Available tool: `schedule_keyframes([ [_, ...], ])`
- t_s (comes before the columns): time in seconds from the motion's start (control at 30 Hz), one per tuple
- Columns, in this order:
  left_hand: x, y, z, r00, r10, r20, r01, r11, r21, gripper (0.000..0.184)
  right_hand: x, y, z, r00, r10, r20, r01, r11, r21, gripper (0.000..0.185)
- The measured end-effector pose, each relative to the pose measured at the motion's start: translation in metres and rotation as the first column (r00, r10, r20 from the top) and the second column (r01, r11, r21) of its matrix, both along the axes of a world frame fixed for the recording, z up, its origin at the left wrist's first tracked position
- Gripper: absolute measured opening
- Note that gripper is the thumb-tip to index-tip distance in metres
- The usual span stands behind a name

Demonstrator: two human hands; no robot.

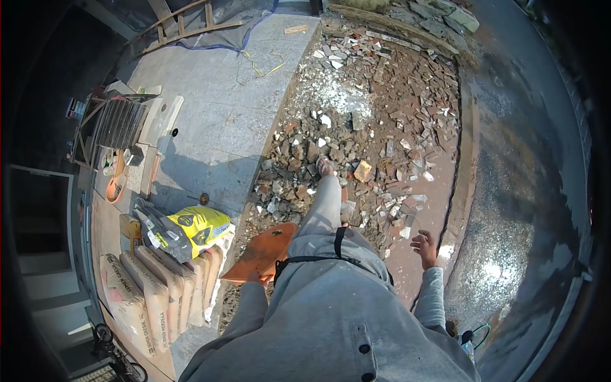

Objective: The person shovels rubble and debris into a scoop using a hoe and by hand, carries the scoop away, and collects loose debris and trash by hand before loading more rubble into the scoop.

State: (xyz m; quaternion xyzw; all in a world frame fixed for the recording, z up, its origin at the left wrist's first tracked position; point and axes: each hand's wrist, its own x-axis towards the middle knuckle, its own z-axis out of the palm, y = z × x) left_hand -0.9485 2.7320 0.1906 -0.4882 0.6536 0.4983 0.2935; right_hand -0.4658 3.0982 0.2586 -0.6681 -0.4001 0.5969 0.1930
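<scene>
My left hand (pixel 256 277) grips the edge of an orange scoop-shaped pan (pixel 262 250), which hangs tilted beside my left leg; most of the fingers are hidden behind the sleeve and pan. Out to the right, my right hand (pixel 425 247) hangs in the air with fingers loosely curled and apart, holding nothing. Below it lies smooth brownish ground with scattered tile shards. One sandalled foot (pixel 325 167) stands forward on broken rubble (pixel 299 149), near a yellowish chunk (pixel 363 170).
Stacked cement bags (pixel 149 290) stand on the left, with a yellow and grey sack (pixel 198 228) on top. Beyond are stacked tiles (pixel 121 124), an orange bowl (pixel 116 189) and a wooden ladder (pixel 191 28). A concrete curb (pixel 468 146) separates the rubble from the wet road (pixel 503 210).
</scene>
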Motion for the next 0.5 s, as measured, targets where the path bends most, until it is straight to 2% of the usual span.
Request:
schedule_keyframes([
  [0.03,0.002,0.003,-0.003,1.0,0.02,-0.006,-0.02,1.0,0.012,0.015,0.005,-0.017,-0.02,1.0,0.003,0.02,-0.001,0.994,-0.109,0.034],
  [0.07,0.004,0.001,-0.007,0.999,-0.036,-0.039,0.037,0.998,0.042,0.015,0.015,-0.032,-0.046,1.0,0.011,0.019,-0.007,0.979,-0.206,0.034],
  [0.13,0.002,-0.005,-0.008,0.992,-0.094,-0.081,0.099,0.993,0.058,0.015,0.032,-0.064,-0.094,0.998,-0.009,0.069,0.032,0.938,-0.345,0.034],
  [0.17,0.003,-0.009,-0.007,0.992,-0.092,-0.084,0.098,0.993,0.067,0.014,0.039,-0.079,-0.111,0.998,-0.014,0.066,0.037,0.934,-0.355,0.034],
  [0.23,0.005,-0.01,-0.007,0.991,-0.101,-0.084,0.109,0.99,0.092,0.013,0.05,-0.106,-0.129,0.973,-0.21,0.091,0.228,0.855,-0.465,0.034],
  [0.27,0.004,-0.002,-0.009,0.991,-0.104,-0.086,0.113,0.987,0.113,0.012,0.052,-0.114,-0.13,0.971,-0.222,0.088,0.238,0.853,-0.464,0.034],
  [0.33,-0.014,0.019,-0.013,0.989,-0.112,-0.098,0.125,0.982,0.142,0.012,0.044,-0.114,-0.132,0.902,-0.425,0.079,0.407,0.774,-0.485,0.034],
  [0.5,-0.053,0.019,-0.005,0.989,-0.103,0.103,0.077,0.969,0.236,0.009,0.01,-0.102,-0.12,0.913,-0.4,0.082,0.39,0.791,-0.472,0.036],
])
